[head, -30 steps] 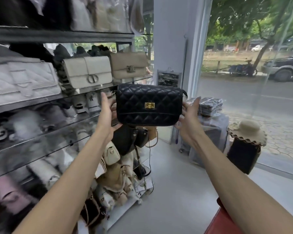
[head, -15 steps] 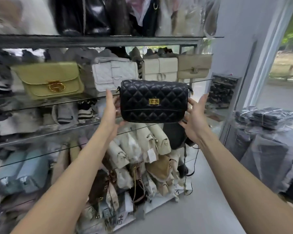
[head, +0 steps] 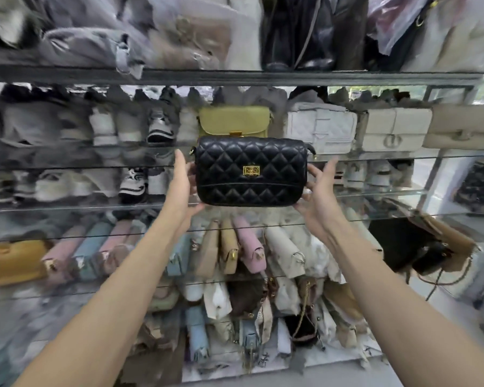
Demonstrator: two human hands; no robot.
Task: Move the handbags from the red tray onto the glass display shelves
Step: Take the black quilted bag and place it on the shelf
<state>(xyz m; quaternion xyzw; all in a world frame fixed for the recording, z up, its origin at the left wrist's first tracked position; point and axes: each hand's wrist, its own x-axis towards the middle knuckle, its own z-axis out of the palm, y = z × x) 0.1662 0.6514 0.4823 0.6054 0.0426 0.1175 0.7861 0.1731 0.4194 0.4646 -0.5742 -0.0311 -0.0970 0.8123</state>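
Observation:
I hold a black quilted handbag (head: 250, 171) with a gold clasp upright in the air, in front of the glass display shelves (head: 375, 159). My left hand (head: 183, 188) grips its left end and my right hand (head: 317, 196) grips its right end and lower corner. The bag hangs just before a yellow-green handbag (head: 234, 121) that stands on the shelf behind it. The red tray is out of view.
To the right on the same shelf stand a white quilted bag (head: 322, 127), a cream bag (head: 397, 129) and a beige bag (head: 464, 127). Shoes (head: 157, 127) fill the shelf's left part. Lower shelves are packed with bags; a dark top shelf (head: 235, 76) runs above.
My view has swung left along the shelves. The black bag, still held in both hands, now sits in front of the yellow-green bag instead of near the white and cream ones.

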